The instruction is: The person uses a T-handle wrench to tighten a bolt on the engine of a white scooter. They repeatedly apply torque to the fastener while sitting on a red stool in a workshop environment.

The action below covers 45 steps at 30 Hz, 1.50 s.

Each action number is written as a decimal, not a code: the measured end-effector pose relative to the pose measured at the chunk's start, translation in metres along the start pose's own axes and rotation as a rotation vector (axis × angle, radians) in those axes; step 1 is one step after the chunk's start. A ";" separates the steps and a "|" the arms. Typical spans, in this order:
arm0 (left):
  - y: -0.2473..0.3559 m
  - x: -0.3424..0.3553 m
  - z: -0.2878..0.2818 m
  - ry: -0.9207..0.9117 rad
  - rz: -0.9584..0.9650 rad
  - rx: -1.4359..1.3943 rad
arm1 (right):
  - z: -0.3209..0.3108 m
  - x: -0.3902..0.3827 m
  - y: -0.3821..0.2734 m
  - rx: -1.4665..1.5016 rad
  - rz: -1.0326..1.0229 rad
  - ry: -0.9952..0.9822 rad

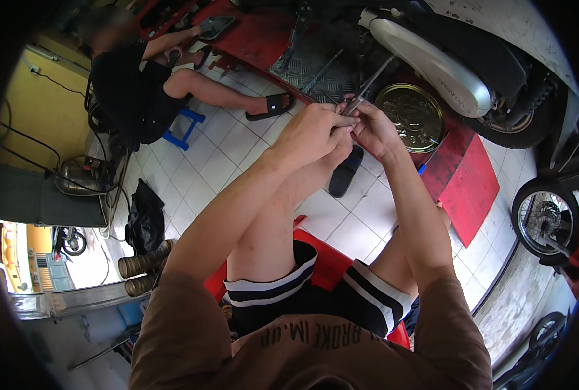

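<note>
In front of me, above the edge of the red platform, my hands meet around a slim metal tool with a long thin shaft; its exact kind cannot be made out. The shaft slants up and right, toward the scooter. My left hand has its fingers bent and pressed against the tool's lower end. My right hand pinches the same part from the other side. Just right of the hands, a round gold-rimmed tray holds dark liquid and small metal parts. A blue-tipped thin rod leans by its lower rim.
A scooter with a silver side cover stands on the red platform, right and ahead. A person sits on a blue stool at the left, one sandalled foot toward me. A dark slipper lies below my hands.
</note>
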State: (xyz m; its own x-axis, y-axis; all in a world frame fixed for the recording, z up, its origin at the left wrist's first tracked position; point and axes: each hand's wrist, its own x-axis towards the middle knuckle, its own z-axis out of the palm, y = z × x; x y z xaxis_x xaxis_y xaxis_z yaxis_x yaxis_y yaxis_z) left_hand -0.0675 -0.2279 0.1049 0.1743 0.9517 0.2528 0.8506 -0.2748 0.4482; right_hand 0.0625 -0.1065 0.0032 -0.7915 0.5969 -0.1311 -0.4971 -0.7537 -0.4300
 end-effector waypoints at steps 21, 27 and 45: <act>-0.014 -0.017 0.002 -0.498 -0.365 0.123 | 0.004 -0.001 -0.005 -0.262 0.016 -0.083; 0.027 -0.019 -0.011 -0.327 -0.129 0.051 | 0.011 -0.002 0.003 -0.279 -0.013 -0.001; 0.016 -0.012 -0.008 -0.144 -0.382 -0.129 | 0.002 0.006 0.003 -0.101 -0.057 -0.084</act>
State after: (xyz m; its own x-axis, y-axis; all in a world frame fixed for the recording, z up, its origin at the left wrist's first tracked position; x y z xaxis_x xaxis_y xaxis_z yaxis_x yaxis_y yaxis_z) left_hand -0.0598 -0.2444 0.1159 -0.0656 0.9953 -0.0707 0.7999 0.0948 0.5925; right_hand 0.0558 -0.1056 0.0036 -0.7924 0.6092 -0.0304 -0.5070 -0.6855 -0.5226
